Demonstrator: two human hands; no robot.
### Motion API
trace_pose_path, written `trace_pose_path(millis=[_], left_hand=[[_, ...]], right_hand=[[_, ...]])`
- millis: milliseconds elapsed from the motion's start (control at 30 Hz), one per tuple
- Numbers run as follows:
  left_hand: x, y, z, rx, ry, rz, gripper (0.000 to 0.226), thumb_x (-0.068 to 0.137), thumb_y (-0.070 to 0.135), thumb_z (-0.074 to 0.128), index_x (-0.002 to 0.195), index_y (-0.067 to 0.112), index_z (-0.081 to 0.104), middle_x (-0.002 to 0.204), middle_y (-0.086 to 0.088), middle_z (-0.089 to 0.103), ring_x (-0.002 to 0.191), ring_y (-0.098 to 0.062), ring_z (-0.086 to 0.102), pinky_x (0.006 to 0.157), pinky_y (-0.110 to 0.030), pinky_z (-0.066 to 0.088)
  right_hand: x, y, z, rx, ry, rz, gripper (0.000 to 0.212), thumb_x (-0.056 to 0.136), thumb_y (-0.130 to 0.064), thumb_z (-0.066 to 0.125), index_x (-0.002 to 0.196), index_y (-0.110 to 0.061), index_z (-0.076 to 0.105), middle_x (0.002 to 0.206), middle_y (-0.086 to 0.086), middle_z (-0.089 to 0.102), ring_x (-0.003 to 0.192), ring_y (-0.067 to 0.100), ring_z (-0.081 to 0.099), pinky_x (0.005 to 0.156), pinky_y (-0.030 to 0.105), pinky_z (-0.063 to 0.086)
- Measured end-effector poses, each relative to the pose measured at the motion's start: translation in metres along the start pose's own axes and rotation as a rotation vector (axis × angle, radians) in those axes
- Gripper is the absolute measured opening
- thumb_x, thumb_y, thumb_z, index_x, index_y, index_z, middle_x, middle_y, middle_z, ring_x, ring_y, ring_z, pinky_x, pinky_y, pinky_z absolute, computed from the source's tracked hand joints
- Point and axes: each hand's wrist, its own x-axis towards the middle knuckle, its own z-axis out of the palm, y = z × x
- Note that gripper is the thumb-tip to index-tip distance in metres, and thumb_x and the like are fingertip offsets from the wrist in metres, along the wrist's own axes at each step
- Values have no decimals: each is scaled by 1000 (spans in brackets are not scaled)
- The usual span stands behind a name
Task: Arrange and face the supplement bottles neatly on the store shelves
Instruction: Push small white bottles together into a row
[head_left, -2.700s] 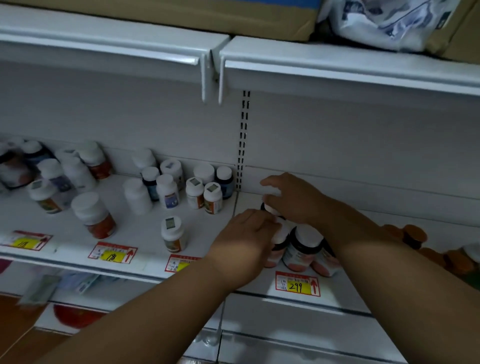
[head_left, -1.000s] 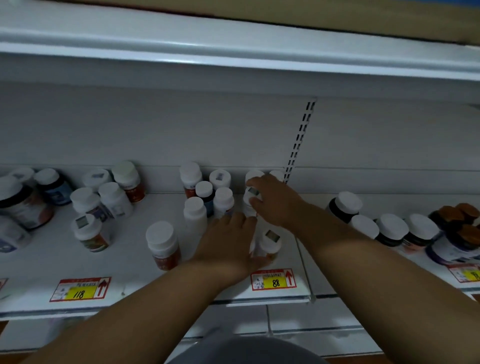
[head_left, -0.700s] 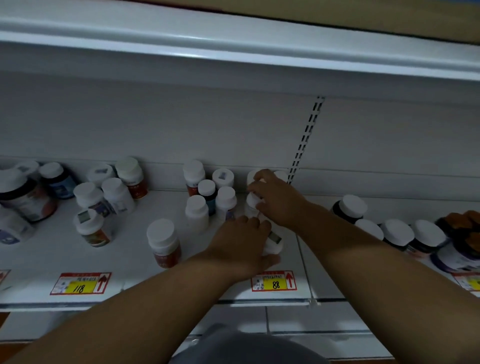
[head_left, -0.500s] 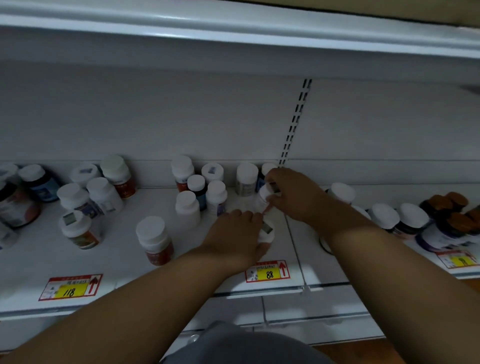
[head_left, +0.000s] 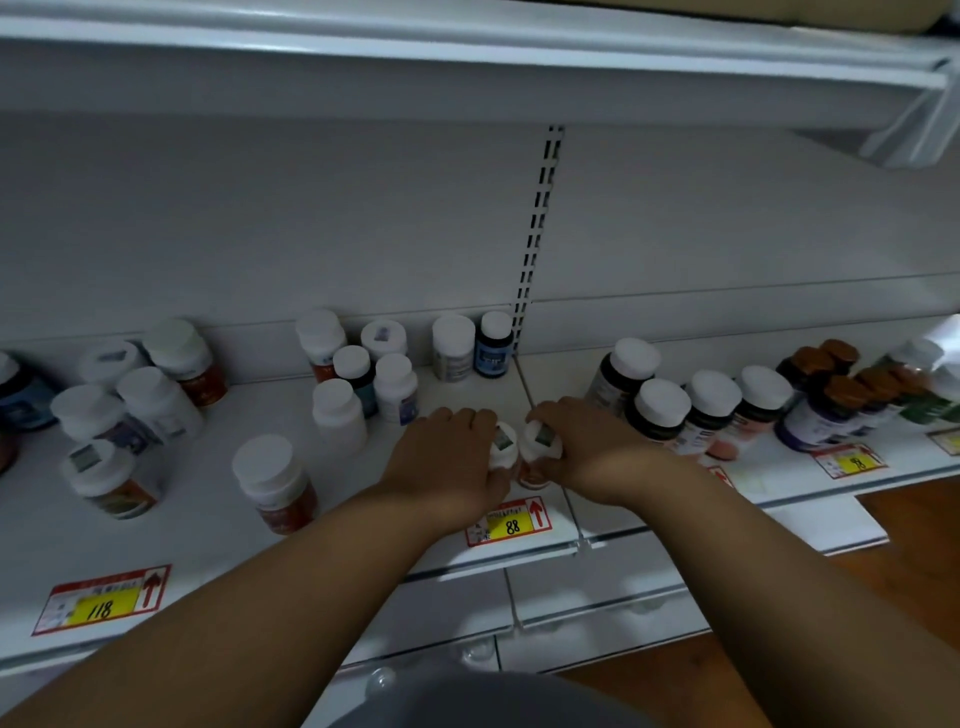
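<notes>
Two small white-capped supplement bottles stand side by side near the shelf's front edge, above the "88" price tag (head_left: 511, 522). My left hand (head_left: 444, 467) is wrapped around the left bottle (head_left: 504, 447). My right hand (head_left: 587, 449) grips the right bottle (head_left: 540, 441), whose orange label shows below the cap. The two caps almost touch. Both bottles stand upright on the white shelf (head_left: 218, 530).
Several white-capped bottles stand scattered to the left and behind, one lone orange-labelled bottle (head_left: 272, 483) near the front. Dark bottles with white caps (head_left: 662, 410) and brown-capped bottles (head_left: 841, 389) fill the right section. A "118" tag (head_left: 101, 603) sits front left. Another shelf hangs overhead.
My right hand has come forward from the back row with a small bottle and set it beside the one under my left hand. The view shifted slightly.
</notes>
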Motion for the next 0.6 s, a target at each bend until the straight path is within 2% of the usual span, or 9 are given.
trace_pose_path(millis=[100, 167, 233, 267, 300, 367, 433, 500, 600], left_hand=[[1, 1, 0, -1, 7, 0, 55, 87, 54, 49, 131, 21, 43, 122, -2, 56, 104, -23, 49, 85, -37, 43], [0, 1, 0, -19, 2, -6, 56, 87, 54, 49, 132, 22, 42, 122, -1, 56, 104, -22, 49, 85, -37, 42], [-1, 0, 0, -18, -1, -6, 57, 87, 54, 47, 134, 22, 40, 123, -1, 55, 104, -21, 49, 85, -36, 42], [-2, 0, 0, -8, 3, -4, 59, 87, 54, 46, 136, 22, 39, 124, 0, 55, 104, -21, 49, 86, -36, 41], [-3, 0, 0, 4, 16, -5, 62, 87, 56, 45, 138, 22, 37, 125, 0, 54, 106, -21, 48, 87, -35, 40], [-5, 2, -2, 18, 59, -26, 70, 86, 63, 41, 143, 22, 31, 128, 1, 51, 111, -21, 46, 92, -35, 36], [-6, 2, -8, 5, 97, -55, 75, 86, 68, 37, 146, 22, 27, 132, 1, 48, 118, -22, 43, 99, -36, 30], [-8, 1, -14, 2, 135, -82, 74, 87, 68, 35, 146, 23, 28, 133, 1, 48, 120, -22, 42, 99, -35, 28], [-10, 2, -23, -13, 174, -141, 71, 88, 66, 33, 145, 23, 31, 131, 0, 50, 118, -22, 44, 97, -35, 33]], right_hand=[[0, 4, 1, -12, -19, -10, 59, 88, -38, 63, 140, -26, 38, 124, 1, 47, 115, 19, 49, 85, 23, 35], [0, 2, 1, 14, -24, 13, 72, 85, -54, 60, 146, -28, 32, 132, -2, 44, 121, 17, 46, 91, 23, 35], [1, -3, -7, 132, 95, 58, 82, 77, -78, 45, 142, -29, 39, 127, -6, 47, 116, 13, 48, 91, 23, 36], [6, -6, -11, 202, 204, 76, 82, 75, -82, 37, 136, -28, 47, 122, -6, 49, 112, 12, 51, 88, 22, 38], [14, -8, -17, 251, 301, 74, 75, 79, -79, 33, 128, -27, 53, 117, -4, 52, 107, 14, 54, 83, 20, 38], [41, -12, -30, 220, 385, 35, 50, 93, -59, 40, 120, -21, 57, 112, 4, 54, 103, 21, 56, 77, 23, 38], [74, -18, -39, 144, 310, 19, 43, 97, -42, 48, 131, -16, 51, 123, 13, 50, 109, 28, 54, 88, 29, 43], [103, -23, -41, 60, 188, 26, 43, 96, -35, 51, 134, -13, 46, 131, 18, 43, 114, 34, 51, 97, 39, 45], [125, -25, -35, -64, 171, 12, 39, 91, -28, 58, 124, -8, 49, 128, 21, 40, 111, 39, 50, 95, 43, 46]])
